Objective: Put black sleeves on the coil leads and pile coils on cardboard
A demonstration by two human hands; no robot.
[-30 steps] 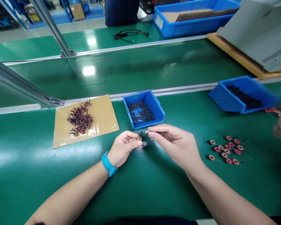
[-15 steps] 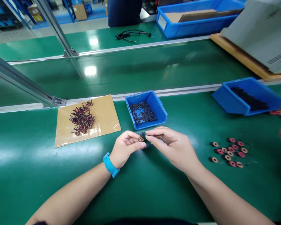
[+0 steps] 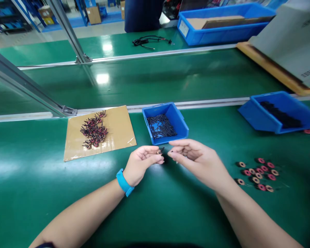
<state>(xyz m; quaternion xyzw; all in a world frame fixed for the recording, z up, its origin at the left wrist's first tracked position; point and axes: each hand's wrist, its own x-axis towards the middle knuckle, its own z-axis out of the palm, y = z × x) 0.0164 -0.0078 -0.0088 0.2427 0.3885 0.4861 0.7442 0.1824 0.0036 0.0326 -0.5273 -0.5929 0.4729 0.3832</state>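
My left hand (image 3: 141,162), with a turquoise band at the wrist, pinches a small copper-coloured ring coil (image 3: 159,152) between thumb and fingers. A black sleeved lead sticks out of the coil to the right. To its right, my right hand (image 3: 200,160) has thumb and forefinger pinched on a short black tube (image 3: 171,151), of which only a dark tip shows. A small gap separates the two hands. Just behind them stands a blue bin (image 3: 184,131) with many short black tubes (image 3: 165,128) in it.
Left, a cardboard sheet (image 3: 121,132) bears a pile of coils with black leads (image 3: 95,132). Pink and tan ring coils (image 3: 259,170) lie at right, below another blue bin (image 3: 259,117) of black pieces. A metal post (image 3: 28,84) rises at left. Another person (image 3: 143,15) stands across the bench.
My right hand has drawn away to the right from the coil, widening the gap. The coil's black lead now points more to the right. The whole view has shifted slightly.
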